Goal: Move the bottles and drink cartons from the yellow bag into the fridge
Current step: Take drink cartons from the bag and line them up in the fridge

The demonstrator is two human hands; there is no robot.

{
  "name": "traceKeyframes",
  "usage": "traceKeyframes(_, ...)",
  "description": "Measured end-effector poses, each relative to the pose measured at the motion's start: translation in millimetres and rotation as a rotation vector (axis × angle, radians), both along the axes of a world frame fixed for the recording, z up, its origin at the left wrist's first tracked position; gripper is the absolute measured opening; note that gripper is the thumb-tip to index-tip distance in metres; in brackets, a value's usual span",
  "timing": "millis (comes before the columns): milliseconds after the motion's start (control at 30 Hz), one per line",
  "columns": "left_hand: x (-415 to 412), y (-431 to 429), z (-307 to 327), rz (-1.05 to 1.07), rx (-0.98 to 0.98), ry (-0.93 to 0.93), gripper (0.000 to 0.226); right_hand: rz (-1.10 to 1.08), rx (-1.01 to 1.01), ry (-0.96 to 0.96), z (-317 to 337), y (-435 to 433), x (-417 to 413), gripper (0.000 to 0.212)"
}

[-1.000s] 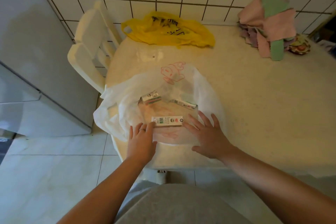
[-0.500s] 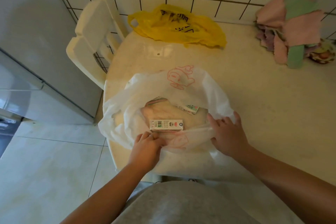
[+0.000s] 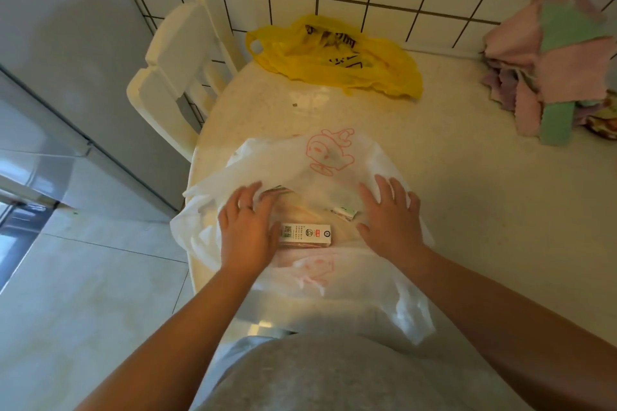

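Observation:
A yellow bag (image 3: 337, 58) lies flat and crumpled at the back of the table by the tiled wall. Nearer me a white bag (image 3: 334, 157) with a pink cartoon print lies open on the table. Inside it a drink carton (image 3: 306, 233) lies on its side, with two more cartons (image 3: 344, 212) partly hidden under the plastic. My left hand (image 3: 245, 228) lies with straight fingers on the bag's left side, its thumb against the carton's end. My right hand (image 3: 390, 217) rests flat on the bag's right side. The fridge (image 3: 56, 53) stands at the left.
A cream chair (image 3: 177, 77) stands between the fridge and the table (image 3: 484, 210). A pile of pink and green cloths (image 3: 554, 60) sits at the table's back right. The floor to the left is pale tile.
Both hands have let go of the bag's near rim and moved forward and apart, now lying flat on the plastic either side of the cartons. The camera has tilted down.

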State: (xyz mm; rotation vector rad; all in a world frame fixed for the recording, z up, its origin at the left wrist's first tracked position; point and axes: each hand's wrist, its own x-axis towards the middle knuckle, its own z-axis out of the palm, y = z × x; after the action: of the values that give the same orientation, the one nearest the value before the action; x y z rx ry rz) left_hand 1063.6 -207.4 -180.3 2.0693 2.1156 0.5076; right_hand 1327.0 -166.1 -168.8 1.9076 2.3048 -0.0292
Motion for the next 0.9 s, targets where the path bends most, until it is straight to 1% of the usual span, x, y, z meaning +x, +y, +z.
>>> traceKeyframes(33,-4,13,2,0.037,-0.024,0.031,0.057,-0.026,-0.046,-0.024,0,6,0,0.075)
traceKeyframes(100,-13,39,5,0.103,-0.129,0.08,0.067,-0.041,-0.065,-0.048,-3,17,2,0.073)
traceKeyframes(200,-26,70,7,0.148,-0.269,0.13,0.069,-0.021,-0.065,-0.076,-6,30,3,0.067)
traceKeyframes(267,-33,83,7,0.143,-0.259,0.126,0.057,-0.016,-0.063,-0.105,-9,35,1,0.058)
traceKeyframes(333,-39,93,8,0.127,-0.215,0.119,0.04,-0.012,-0.015,-0.125,-11,41,-2,0.04)
traceKeyframes(367,-42,99,8,0.123,-0.194,0.113,0.035,0.003,-0.011,-0.127,-9,46,-4,0.03)
traceKeyframes(433,-47,112,9,0.13,-0.161,0.062,0.031,0.019,-0.014,-0.091,-3,59,-7,0.016)
traceKeyframes(500,-52,129,14,0.145,-0.145,-0.013,0.03,-0.005,0.044,-0.044,5,77,-10,0.012)
traceKeyframes(600,-60,161,19,0.173,-0.147,-0.057,0.03,-0.068,0.123,0.016,13,111,-17,0.012)
traceKeyframes(733,-77,207,9,0.158,-0.226,-0.046,0.029,-0.101,0.156,0.043,16,161,-34,0.019)
traceKeyframes(900,-102,247,-23,0.16,-0.332,-0.013,0.029,-0.107,0.062,0.039,7,211,-61,0.022)
